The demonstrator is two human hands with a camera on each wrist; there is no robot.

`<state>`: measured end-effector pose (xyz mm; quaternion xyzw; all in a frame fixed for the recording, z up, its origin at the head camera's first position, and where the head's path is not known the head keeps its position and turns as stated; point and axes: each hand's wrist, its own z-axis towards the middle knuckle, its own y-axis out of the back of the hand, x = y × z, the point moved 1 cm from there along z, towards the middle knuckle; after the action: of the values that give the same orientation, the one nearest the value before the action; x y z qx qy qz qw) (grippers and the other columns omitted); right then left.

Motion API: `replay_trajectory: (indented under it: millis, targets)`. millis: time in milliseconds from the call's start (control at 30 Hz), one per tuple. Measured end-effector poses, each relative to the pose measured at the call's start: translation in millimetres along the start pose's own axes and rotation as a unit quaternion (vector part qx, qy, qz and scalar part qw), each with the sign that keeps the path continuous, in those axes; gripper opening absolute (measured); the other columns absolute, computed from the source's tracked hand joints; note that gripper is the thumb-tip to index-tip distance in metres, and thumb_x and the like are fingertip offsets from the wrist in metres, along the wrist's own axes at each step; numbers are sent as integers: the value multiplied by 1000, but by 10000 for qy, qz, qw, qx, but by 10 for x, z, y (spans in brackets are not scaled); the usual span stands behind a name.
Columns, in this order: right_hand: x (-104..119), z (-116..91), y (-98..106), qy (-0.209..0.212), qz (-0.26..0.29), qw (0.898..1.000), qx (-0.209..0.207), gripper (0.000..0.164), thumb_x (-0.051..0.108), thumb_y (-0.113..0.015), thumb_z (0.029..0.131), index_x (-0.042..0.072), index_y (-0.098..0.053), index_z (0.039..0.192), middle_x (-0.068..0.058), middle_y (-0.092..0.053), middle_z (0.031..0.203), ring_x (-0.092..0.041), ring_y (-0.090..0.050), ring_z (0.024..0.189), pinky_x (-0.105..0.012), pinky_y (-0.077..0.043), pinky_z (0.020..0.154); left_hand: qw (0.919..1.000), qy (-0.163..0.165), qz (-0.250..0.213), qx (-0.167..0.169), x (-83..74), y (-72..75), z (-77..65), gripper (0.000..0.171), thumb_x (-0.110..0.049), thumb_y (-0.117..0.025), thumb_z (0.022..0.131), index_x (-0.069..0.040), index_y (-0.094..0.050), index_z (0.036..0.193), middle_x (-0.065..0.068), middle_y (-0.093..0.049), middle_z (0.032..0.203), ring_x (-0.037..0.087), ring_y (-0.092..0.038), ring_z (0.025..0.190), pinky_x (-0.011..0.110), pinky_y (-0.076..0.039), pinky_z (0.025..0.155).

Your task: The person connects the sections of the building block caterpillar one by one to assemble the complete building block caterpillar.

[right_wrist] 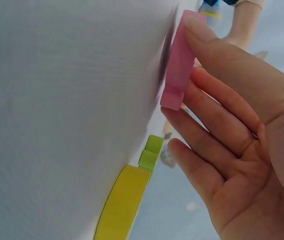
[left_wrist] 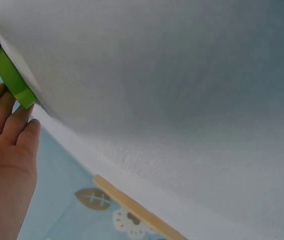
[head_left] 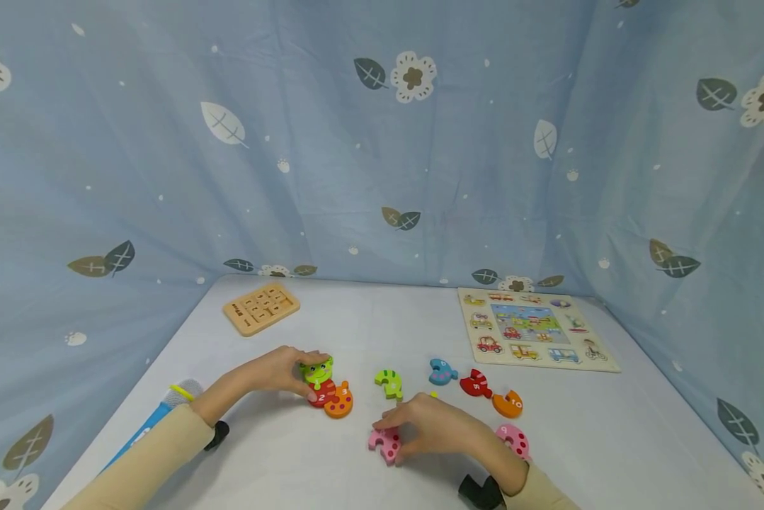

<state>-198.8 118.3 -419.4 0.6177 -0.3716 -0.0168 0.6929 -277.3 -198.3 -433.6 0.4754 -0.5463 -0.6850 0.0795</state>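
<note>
On the white table, my left hand [head_left: 278,370] holds a short row of puzzle pieces, its thumb by the red piece marked 2 [head_left: 323,397] and its fingers at the green face piece [head_left: 318,371]. An orange spotted piece [head_left: 340,402] adjoins the red one. In the left wrist view, fingertips touch the green piece's edge [left_wrist: 13,80]. My right hand [head_left: 435,426] pinches a pink spotted puzzle piece [head_left: 388,445] between thumb and fingers; the right wrist view shows this pink piece [right_wrist: 179,62] side-on. Just beyond lies a light green piece [head_left: 390,383]. A yellow piece [right_wrist: 124,200] is mostly hidden behind the right hand in the head view.
Right of centre lie blue [head_left: 442,372], red [head_left: 476,384], orange [head_left: 508,404] and pink [head_left: 514,439] pieces. A vehicle puzzle board [head_left: 585,363] sits at the back right, a wooden number board [head_left: 248,326] at the back left. A toy microphone [head_left: 155,418] lies beside the left forearm.
</note>
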Motion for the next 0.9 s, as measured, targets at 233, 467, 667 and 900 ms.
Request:
replay_trajectory:
  millis: [233,467,667,900]
  targets:
    - [36,38,42,-228,-1,9996,-163,43,21,-80,81,18,-69,122,13,-67,115,-8,-58,115,-28,-49,95,9998,117,-99,103,7,11,6,77,-39,-83,72,-9,-55,137,16,-48,142,34,-40,134,51,-32,109]
    - [43,96,81,-430,42,9983,-394,44,22,-79,81,18,-68,124,11,-67,116,-4,-60,109,-23,-50,91,9997,168,-74,145,-19,26,15,75,-37,-83,73,-10,-54,138,10,-49,142,32,-39,135,50,-32,109]
    - [48,175,105,-661,177,9952,-695,43,24,-77,84,18,-67,125,10,-67,116,-4,-61,107,-25,-50,91,9996,204,-124,126,-33,32,9,75,-35,-83,74,-9,-54,138,12,-48,143,34,-39,135,52,-31,109]
    - [47,314,143,-1006,140,9908,-899,44,28,-77,83,21,-67,125,9,-66,120,-9,-61,108,-25,-52,88,9995,242,-141,115,-3,21,14,74,-36,-83,74,-12,-55,138,13,-48,143,34,-39,135,53,-30,110]
